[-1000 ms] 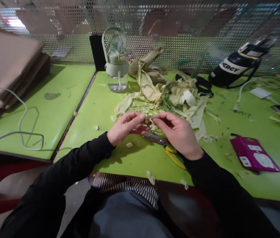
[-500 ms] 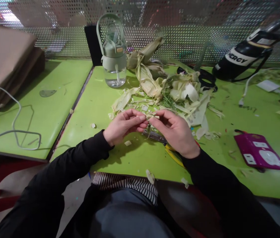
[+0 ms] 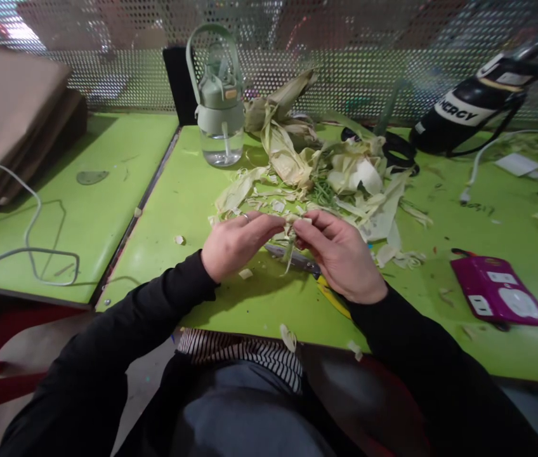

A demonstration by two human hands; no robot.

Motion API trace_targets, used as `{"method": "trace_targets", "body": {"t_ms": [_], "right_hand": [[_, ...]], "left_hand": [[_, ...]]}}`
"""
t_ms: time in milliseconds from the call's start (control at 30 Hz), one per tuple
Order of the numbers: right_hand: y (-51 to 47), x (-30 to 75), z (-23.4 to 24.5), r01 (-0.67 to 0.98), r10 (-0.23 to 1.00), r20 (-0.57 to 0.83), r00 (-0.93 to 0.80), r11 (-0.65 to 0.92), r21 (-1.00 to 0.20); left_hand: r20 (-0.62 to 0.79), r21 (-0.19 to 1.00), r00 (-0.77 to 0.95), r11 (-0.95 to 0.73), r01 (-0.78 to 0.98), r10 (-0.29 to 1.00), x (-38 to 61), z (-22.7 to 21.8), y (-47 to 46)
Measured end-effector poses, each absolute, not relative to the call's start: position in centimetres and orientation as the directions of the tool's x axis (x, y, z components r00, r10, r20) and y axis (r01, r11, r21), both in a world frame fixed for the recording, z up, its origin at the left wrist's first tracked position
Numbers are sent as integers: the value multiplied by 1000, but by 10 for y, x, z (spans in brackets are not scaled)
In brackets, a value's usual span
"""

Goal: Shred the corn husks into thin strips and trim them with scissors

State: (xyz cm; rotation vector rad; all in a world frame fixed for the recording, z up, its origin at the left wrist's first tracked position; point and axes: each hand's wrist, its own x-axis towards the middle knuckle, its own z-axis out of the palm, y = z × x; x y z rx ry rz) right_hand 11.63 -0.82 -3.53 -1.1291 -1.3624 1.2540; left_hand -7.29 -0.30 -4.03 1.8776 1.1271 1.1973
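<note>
My left hand [image 3: 233,244] and my right hand [image 3: 340,254] meet over the green table [image 3: 259,298], both pinched on a small pale strip of corn husk [image 3: 292,228] held between their fingertips. A thin end of the strip hangs down between the hands. Just beneath them lie scissors with a metal blade [image 3: 297,259] and yellow handles [image 3: 333,303], partly hidden by my right hand. A heap of corn husks [image 3: 316,168] is spread on the table right behind the hands.
A green-lidded water bottle [image 3: 219,105] stands at the back. A magenta packet [image 3: 500,289] lies to the right, a black-and-white bag [image 3: 476,108] far right. A white cable [image 3: 31,254] and brown folded stack [image 3: 12,114] sit on the left table. Perforated metal screen [image 3: 345,63] closes the back.
The camera has tipped slightly, shifting the scene up. My hands have stayed together, working the husk strip; its loose end now hangs lower between them.
</note>
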Motion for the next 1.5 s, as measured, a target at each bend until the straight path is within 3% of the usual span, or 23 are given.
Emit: {"method": "trace_targets", "body": {"t_ms": [100, 167, 233, 333, 467, 567, 633, 667, 733, 767, 833, 900, 967, 1133, 1267, 1500], "right_hand": [[-11, 117, -33, 177, 979, 155, -134, 177, -968], [-13, 118, -31, 276, 955, 257, -148, 289, -917], [-14, 119, -30, 342, 919, 352, -178, 393, -853], [-15, 120, -29, 382, 899, 388, -200, 437, -814], [-13, 118, -32, 344, 945, 277, -171, 321, -883], [-11, 118, -34, 288, 957, 247, -149, 281, -915], [-9, 118, -34, 269, 964, 232, -127, 259, -928], [-8, 119, -34, 264, 969, 220, -115, 244, -933], [-6, 119, -33, 253, 976, 193, -98, 212, -944], [-5, 120, -33, 246, 979, 181, -97, 200, -948], [-4, 120, -34, 229, 982, 159, -107, 180, -957], [-3, 119, -36, 212, 983, 147, -107, 167, -963], [-3, 119, -37, 203, 983, 148, -106, 167, -965], [-3, 122, -37, 236, 974, 170, -147, 202, -951], [-1, 127, -35, 286, 979, 138, -149, 176, -942], [-2, 130, -35, 366, 958, 261, -119, 287, -885]], "left_hand": [[72, 997, 318, -81, 15, 945, -74, -34, 2], [-199, 944, 477, 298, -142, 856, -76, -31, 6], [-347, 812, 603, 552, -191, 719, -78, -29, 9], [-366, 717, 701, 666, -208, 612, -82, -26, 11], [-369, 696, 736, 694, -185, 567, -82, -26, 11], [-406, 722, 703, 677, -145, 584, -81, -28, 11], [-383, 822, 602, 556, -124, 701, -81, -29, 11], [-318, 896, 514, 430, -113, 797, -81, -30, 10], [-26, 999, 286, 33, -21, 958, -82, -33, 10], [179, 977, 189, -196, 79, 966, -82, -35, 10], [535, 768, 134, -546, 335, 834, -81, -40, 8], [688, 521, 215, -678, 519, 693, -79, -45, 6], [687, 449, 289, -702, 553, 667, -78, -47, 5], [409, 775, 343, -520, 359, 846, -81, -40, 7], [236, 933, 252, -291, 211, 939, -81, -39, 10], [190, 961, 183, -221, 167, 965, -80, -43, 10]]}}
